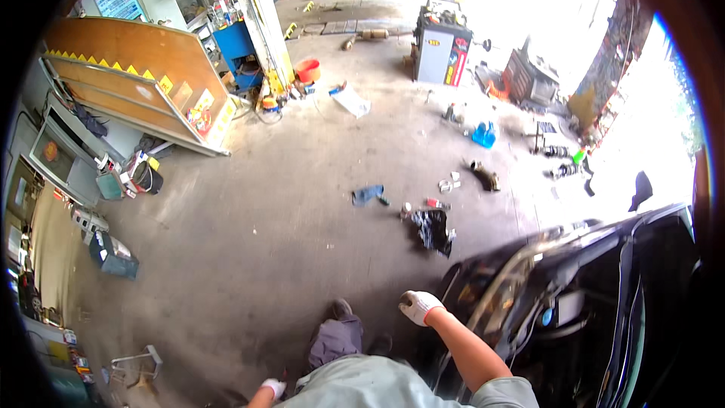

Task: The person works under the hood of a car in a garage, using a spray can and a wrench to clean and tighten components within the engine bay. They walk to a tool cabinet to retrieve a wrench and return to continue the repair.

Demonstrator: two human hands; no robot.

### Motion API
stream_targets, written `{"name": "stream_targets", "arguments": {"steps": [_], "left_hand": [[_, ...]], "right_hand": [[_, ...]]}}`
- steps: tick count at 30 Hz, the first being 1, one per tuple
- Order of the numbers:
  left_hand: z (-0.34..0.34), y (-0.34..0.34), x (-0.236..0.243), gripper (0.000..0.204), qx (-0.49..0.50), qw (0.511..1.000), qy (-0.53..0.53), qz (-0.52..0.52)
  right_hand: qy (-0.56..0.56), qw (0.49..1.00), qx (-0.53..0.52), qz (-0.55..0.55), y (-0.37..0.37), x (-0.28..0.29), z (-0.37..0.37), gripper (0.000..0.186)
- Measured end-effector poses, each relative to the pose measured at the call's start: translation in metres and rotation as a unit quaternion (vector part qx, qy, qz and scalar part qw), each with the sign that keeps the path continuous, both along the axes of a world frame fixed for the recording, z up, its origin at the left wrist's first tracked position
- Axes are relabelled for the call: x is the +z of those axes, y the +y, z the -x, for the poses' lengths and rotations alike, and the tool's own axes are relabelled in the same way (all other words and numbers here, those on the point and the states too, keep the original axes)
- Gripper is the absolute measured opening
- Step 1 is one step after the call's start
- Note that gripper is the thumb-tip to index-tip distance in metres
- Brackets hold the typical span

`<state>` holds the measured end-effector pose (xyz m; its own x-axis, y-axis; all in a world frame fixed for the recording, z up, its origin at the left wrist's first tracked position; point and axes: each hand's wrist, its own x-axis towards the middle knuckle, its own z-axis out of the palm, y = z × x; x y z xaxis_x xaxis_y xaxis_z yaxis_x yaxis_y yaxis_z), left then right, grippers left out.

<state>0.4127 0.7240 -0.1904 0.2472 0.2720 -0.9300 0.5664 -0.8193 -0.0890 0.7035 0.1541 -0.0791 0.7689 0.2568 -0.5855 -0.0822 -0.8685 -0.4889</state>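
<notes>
The head view looks down on a garage with a bare concrete floor (249, 242). The person's right hand (419, 307), in a white work glove with a red cuff, hangs out in front of the body just beside the front edge of a black car (604, 295) that fills the lower right of the picture; the glove looks loosely curled, with nothing visibly in it, though whether the fingers are quite together cannot be told at this size. The left hand (273, 387), gloved the same way, hangs low at the bottom edge beside the person's grey-trousered leg (336, 336); its fingers are too small and too cut off to judge.

On the floor ahead of the right hand lies a crumpled black rag (433, 228), with a blue cloth (368, 195) a little farther off to its left and small parts scattered near both. A blue container (484, 135) stands well beyond them. Farther back stands a grey wheel-balancing machine (441, 45), and to the left a long wooden board (128, 75) leans against shelving, with a red bucket (306, 70) near a blue press frame (236, 49).
</notes>
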Motion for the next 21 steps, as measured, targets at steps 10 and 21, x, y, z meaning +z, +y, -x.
{"name": "stream_targets", "arguments": {"steps": [10, 21], "left_hand": [[-0.324, 0.02, -0.075, 0.072, -0.052, 0.998, -0.024, 0.015], [-0.929, 0.035, -0.076, 0.029, -0.007, 0.948, -0.314, 0.059]], "right_hand": [[0.099, 0.97, -0.178, 0.134, -0.093, -0.096, -0.192, 0.058], [0.354, 0.89, -0.188, 0.218, -0.131, -0.229, -0.268, 0.051]]}}
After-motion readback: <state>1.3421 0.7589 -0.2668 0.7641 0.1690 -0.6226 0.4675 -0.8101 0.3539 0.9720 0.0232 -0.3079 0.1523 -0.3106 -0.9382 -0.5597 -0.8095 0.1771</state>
